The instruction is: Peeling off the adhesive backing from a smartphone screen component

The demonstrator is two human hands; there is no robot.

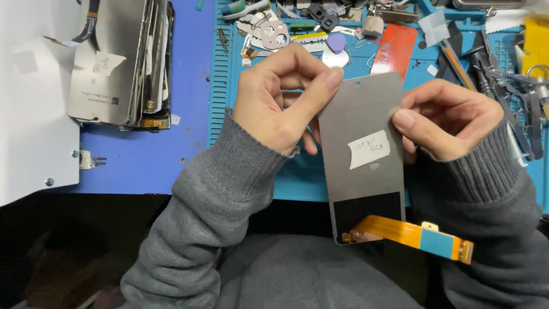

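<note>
Together, left hand point(280, 100) and right hand point(443, 117) each pinching the grey screen panel point(361, 154) upright, edges gripped.

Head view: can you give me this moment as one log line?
left hand: grips screen panel | right hand: grips panel | orange ribbon cable: hangs below | blue mat: beneath

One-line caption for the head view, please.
Both hands, left and right, hold a grey phone screen panel above a blue mat.
</note>
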